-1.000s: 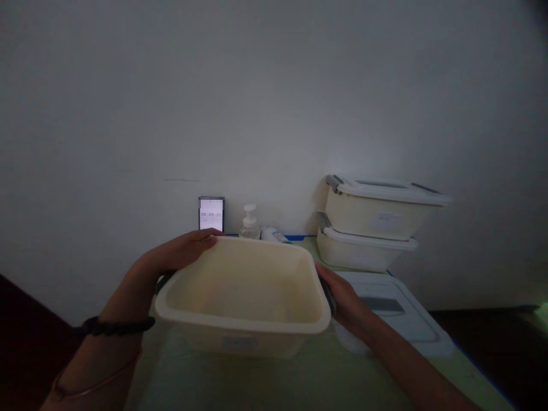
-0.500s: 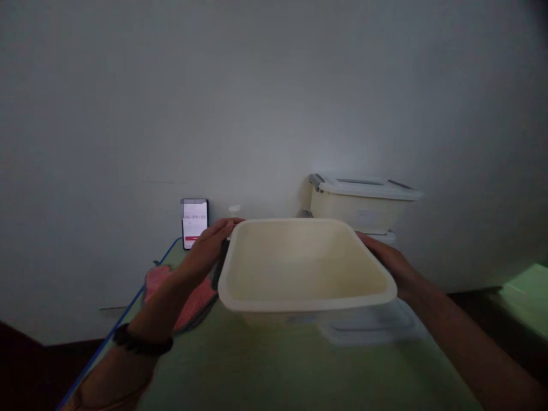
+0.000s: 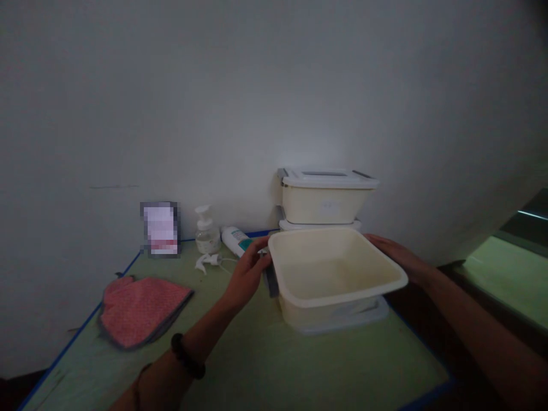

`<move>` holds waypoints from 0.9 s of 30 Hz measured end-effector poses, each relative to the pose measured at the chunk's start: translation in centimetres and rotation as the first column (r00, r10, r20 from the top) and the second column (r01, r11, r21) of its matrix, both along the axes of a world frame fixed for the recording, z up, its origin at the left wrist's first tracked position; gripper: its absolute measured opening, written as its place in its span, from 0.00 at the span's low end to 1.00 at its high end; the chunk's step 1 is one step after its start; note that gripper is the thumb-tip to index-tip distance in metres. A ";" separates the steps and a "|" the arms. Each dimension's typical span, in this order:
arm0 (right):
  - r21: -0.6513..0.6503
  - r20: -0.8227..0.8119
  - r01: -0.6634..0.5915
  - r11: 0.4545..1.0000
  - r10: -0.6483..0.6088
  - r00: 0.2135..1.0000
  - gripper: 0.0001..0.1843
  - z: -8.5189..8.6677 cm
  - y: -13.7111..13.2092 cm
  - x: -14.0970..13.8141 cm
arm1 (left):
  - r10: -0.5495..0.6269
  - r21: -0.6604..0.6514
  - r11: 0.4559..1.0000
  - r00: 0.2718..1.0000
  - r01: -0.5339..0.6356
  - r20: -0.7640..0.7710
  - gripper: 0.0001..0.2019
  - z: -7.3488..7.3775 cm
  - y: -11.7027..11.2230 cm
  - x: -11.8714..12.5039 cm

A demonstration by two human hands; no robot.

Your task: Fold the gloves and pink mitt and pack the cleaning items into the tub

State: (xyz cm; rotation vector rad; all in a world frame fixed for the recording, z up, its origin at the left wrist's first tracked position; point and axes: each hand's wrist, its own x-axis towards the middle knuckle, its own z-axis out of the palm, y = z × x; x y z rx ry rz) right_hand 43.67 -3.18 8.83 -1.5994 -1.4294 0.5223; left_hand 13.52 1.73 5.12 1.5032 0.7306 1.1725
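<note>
A cream plastic tub point(image 3: 334, 277) without a lid rests on a flat white lid point(image 3: 368, 317) at the right of the green table point(image 3: 257, 365). My left hand point(image 3: 248, 274) grips the tub's left end by its grey handle. My right hand point(image 3: 396, 254) holds the far right rim, fingers laid along it. Both hands are closed on the tub.
Two lidded cream tubs point(image 3: 325, 197) are stacked against the wall behind. A phone point(image 3: 160, 228), a pump bottle point(image 3: 206, 231), a lying tube point(image 3: 235, 240) and a spray nozzle point(image 3: 208, 262) sit at the back. A red cloth point(image 3: 141, 308) lies left. The table's blue-taped edge runs close on the right.
The tub has moved from in front of me to the right and down onto the flat lid, both hands staying on it. The view has swung, showing the red cloth.
</note>
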 end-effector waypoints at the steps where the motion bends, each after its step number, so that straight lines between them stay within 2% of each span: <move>1: -0.034 -0.010 -0.022 0.999 0.022 1.000 0.18 -0.3 0.0 0.4 | 0.027 0.013 1.000 1.000 -0.026 -0.012 0.18 -0.2 0.0 0.4; 3: -0.120 -0.041 -0.085 0.989 0.081 0.996 0.20 -0.5 0.2 1.2 | 0.082 0.034 0.996 0.996 -0.080 -0.046 0.17 -0.4 -0.2 0.9; 5: -0.147 -0.030 -0.094 0.985 0.090 0.995 0.20 -0.6 0.6 2.1 | 0.132 0.058 0.990 0.988 -0.127 -0.077 0.16 -0.7 -0.3 1.0; 8: -0.132 0.033 -0.048 0.990 0.053 0.998 0.20 -0.3 1.6 3.2 | 0.185 0.059 0.982 0.975 -0.179 -0.123 0.16 -1.1 -0.6 0.8; 11: -0.076 0.112 -0.015 0.997 0.024 0.993 0.23 0.1 2.2 3.4 | 0.187 0.056 0.982 0.964 -0.180 -0.191 0.18 -1.7 -0.8 -0.1; 13: -0.031 0.184 -0.030 0.999 0.036 0.982 0.22 0.4 2.2 2.7 | 0.196 0.133 0.977 0.946 -0.166 -0.260 0.17 -2.0 -1.0 -1.3; 15: 0.037 0.267 -0.052 0.998 0.040 0.963 0.20 0.7 1.8 1.3 | 0.243 0.282 0.949 0.901 -0.143 -0.359 0.15 -2.4 -1.3 -3.1; 17: 0.131 0.371 -0.081 0.988 0.027 0.928 0.18 1.1 1.3 -0.6 | 0.313 0.454 0.888 0.826 -0.078 -0.470 0.14 -2.8 -1.7 -5.5; 18: 0.179 0.461 -0.116 0.977 0.021 0.887 0.17 1.4 1.0 -1.7 | 0.364 0.528 0.848 0.777 -0.049 -0.513 0.14 -3.0 -1.8 -6.8; 20: 0.191 0.563 -0.222 0.956 0.078 0.823 0.16 2.1 0.4 -4.5 | 0.511 0.651 0.759 0.653 -0.038 -0.559 0.14 -3.5 -2.0 -9.6; 22: 0.152 0.606 -0.327 0.933 0.174 0.776 0.14 2.7 -0.3 -7.6 | 0.630 0.717 0.696 0.516 -0.041 -0.581 0.11 -3.9 -1.9 -12.2; 24: 0.094 0.624 -0.408 0.908 0.266 0.735 0.13 3.3 -1.2 -11.0 | 0.700 0.746 0.663 0.395 -0.052 -0.595 0.10 -4.1 -1.6 -14.2; 27: 0.072 0.663 -0.499 0.864 0.332 0.671 0.12 3.3 -2.8 -16.2 | 0.700 0.705 0.706 0.212 -0.062 -0.682 0.11 -3.8 -1.2 -15.9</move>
